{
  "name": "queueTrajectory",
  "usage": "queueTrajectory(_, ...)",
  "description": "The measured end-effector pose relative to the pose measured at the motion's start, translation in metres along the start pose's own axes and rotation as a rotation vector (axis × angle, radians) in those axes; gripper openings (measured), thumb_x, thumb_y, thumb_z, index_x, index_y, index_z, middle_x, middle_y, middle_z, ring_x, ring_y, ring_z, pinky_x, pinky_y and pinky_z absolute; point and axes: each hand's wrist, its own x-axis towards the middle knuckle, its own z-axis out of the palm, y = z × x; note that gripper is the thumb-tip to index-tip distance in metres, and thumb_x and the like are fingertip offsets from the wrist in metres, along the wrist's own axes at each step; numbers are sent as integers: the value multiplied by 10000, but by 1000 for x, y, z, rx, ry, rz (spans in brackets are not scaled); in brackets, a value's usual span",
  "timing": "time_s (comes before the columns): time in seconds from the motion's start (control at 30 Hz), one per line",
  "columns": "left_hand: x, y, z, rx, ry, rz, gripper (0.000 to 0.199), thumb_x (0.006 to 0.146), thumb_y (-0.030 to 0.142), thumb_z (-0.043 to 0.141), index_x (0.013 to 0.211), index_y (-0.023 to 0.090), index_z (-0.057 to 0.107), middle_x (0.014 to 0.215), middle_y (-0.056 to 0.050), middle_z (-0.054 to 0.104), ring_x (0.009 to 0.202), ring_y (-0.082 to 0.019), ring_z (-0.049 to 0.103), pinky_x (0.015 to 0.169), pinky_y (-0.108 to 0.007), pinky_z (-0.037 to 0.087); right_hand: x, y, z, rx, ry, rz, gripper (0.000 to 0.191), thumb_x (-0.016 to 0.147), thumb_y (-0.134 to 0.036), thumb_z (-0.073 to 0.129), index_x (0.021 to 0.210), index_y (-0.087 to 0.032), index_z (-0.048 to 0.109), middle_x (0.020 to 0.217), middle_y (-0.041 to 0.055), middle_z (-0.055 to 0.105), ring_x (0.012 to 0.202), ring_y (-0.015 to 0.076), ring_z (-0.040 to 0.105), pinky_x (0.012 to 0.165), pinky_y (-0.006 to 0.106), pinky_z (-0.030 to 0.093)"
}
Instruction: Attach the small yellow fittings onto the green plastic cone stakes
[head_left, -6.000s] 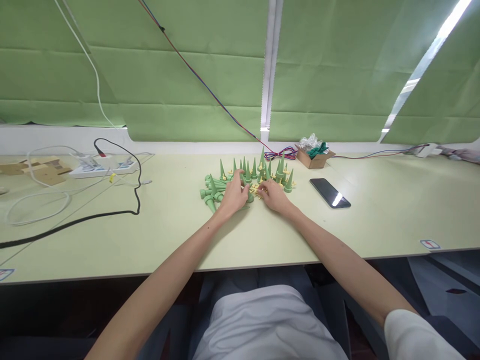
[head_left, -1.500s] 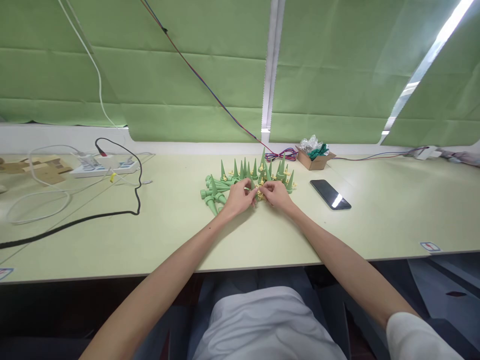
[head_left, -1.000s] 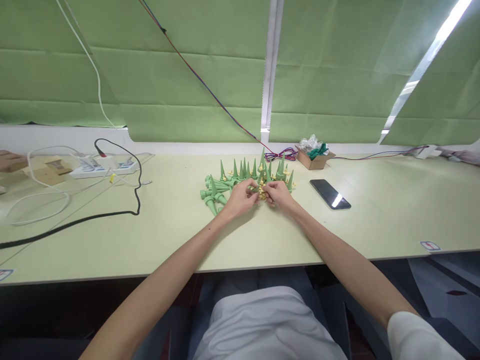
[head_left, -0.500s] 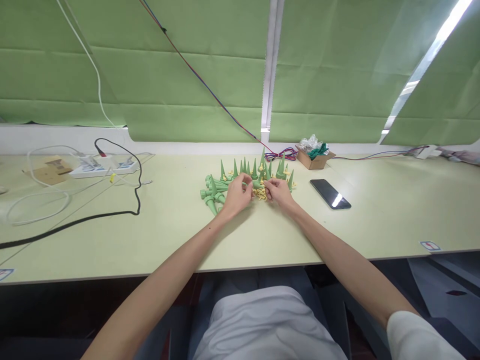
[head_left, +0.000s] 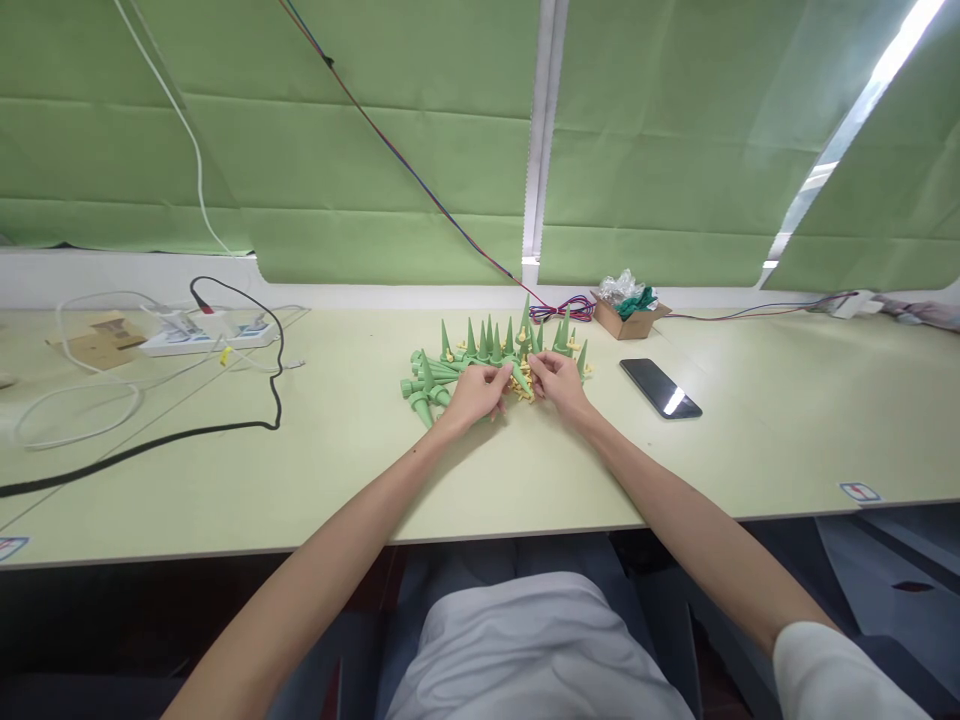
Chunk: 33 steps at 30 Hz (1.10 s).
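My left hand (head_left: 478, 393) is closed, its thumb and forefinger pinched at the upper end of a green plant watering spike (head_left: 522, 381) whose point is tilted down to the right. Close by on the right, my right hand (head_left: 557, 379) has its fingertips pressed together; what they hold, if anything, is too small to make out. Below the spike lies a pile of small yellow pieces (head_left: 520, 394), partly covered. Several green spikes (head_left: 484, 340) stand point up behind my hands, some with yellow pieces at their bases. More green spikes (head_left: 421, 408) lie on their sides to the left.
A black phone (head_left: 660, 388) lies right of my hands on the pale table (head_left: 750, 430). Behind it are a small cardboard box (head_left: 631, 322) with plastic wrap and a coil of red and blue wire (head_left: 564, 308). A power strip (head_left: 210, 336) and a black cable (head_left: 217, 432) are at left.
The spike between my hands has swung from roughly level or upright to pointing down and right. My left hand has turned and shifted slightly right; my right hand has barely moved.
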Motion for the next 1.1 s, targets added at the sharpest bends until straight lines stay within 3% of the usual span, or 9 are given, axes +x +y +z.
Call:
queueTrajectory(0.2, -1, 5, 0, -114, -33, -85, 475, 841, 604, 588, 719, 146, 616, 564, -31, 636, 386, -119, 530, 378, -236, 366, 0, 1, -1, -5, -13, 7, 447, 738, -613, 690, 649, -214, 510, 528, -44, 460, 380, 89, 396, 358, 256, 311)
queueTrajectory(0.6, -6, 10, -2, -39, 22, 37, 344, 805, 510, 664, 762, 178, 585, 510, 12, 592, 372, -128, 499, 413, -263, 381, 0, 1, -1, 9, -40, 35, 417, 742, -557, 697, 613, -213, 500, 492, -45, 448, 367, 87, 375, 357, 256, 293)
queueTrajectory(0.9, -9, 14, 1, 12, 66, 140, 226, 795, 367, 669, 755, 176, 556, 716, -27, 660, 442, -119, 562, 421, -257, 444, 0, 1, 0, 80, -41, 89, 339, 752, -414, 693, 586, -214, 474, 453, -65, 399, 349, 82, 351, 345, 252, 276)
queueTrajectory(1.1, -9, 11, 1, 94, 98, 267, 142, 809, 293, 634, 856, 166, 594, 743, -17, 652, 444, -100, 548, 413, -238, 479, 1, 0, 0, 106, -45, 97, 336, 727, -365, 705, 560, -208, 459, 418, -84, 333, 342, 73, 347, 330, 235, 265)
